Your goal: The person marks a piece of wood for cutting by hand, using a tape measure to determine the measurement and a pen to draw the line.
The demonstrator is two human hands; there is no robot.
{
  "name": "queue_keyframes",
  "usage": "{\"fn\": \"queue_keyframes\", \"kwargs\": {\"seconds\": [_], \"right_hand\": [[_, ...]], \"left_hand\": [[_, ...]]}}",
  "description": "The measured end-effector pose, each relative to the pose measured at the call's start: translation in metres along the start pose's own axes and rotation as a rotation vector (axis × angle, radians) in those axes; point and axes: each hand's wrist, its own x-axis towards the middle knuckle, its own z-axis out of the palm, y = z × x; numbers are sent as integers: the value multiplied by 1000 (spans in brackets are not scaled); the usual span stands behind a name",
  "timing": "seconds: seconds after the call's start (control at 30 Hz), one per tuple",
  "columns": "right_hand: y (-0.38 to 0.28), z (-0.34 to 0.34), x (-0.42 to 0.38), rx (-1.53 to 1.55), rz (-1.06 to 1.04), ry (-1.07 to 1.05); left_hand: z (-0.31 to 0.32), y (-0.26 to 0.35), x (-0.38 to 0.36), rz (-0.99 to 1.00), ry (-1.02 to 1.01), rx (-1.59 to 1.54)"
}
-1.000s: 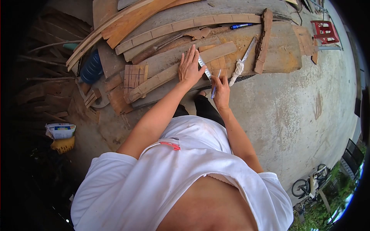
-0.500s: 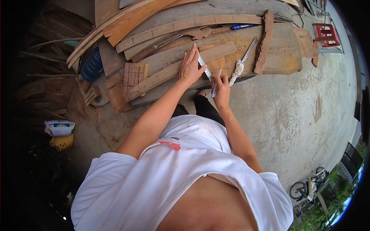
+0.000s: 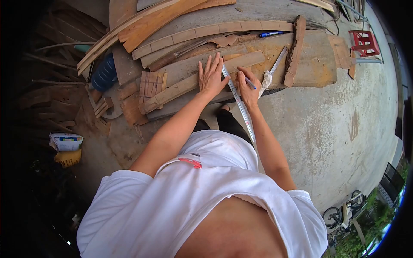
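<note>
My left hand [image 3: 211, 77] lies flat, fingers spread, on a long wooden plank [image 3: 174, 91], pinning the top end of a metal ruler [image 3: 239, 104] against it. The ruler runs down from the plank toward my body. My right hand [image 3: 249, 90] sits just right of the ruler and grips a pen [image 3: 249, 82], its tip on the wood beside the ruler's edge.
Curved wooden strips [image 3: 215, 30] and boards are stacked on a thick slab [image 3: 312, 60]. A blue marker [image 3: 270, 33], a knife with a wrapped handle [image 3: 271, 71], a small slotted block [image 3: 151, 83], a blue jug [image 3: 103, 74] and a red stool [image 3: 365, 42] lie around. Concrete floor [image 3: 335, 129] spreads right.
My right hand has moved up onto the wood with the pen. The ruler, earlier mostly hidden under my left hand, now extends far down toward my body.
</note>
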Motion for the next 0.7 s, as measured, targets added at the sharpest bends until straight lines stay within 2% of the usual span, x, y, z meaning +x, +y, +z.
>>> {"fn": "queue_keyframes", "kwargs": {"seconds": [0.07, 0.5, 0.57, 0.7], "right_hand": [[3, 8, 11, 102, 94, -23], [-1, 20, 21, -58, -2, -128], [4, 14, 16, -94, -70, -136], [2, 3, 4, -128, -13, -175]], "left_hand": [[0, 1, -1, -11, -7, 9], [3, -1, -2, -13, 25, 0], [4, -1, -2, -13, 31, -4], [7, -1, -2, -16, 42, -17]]}}
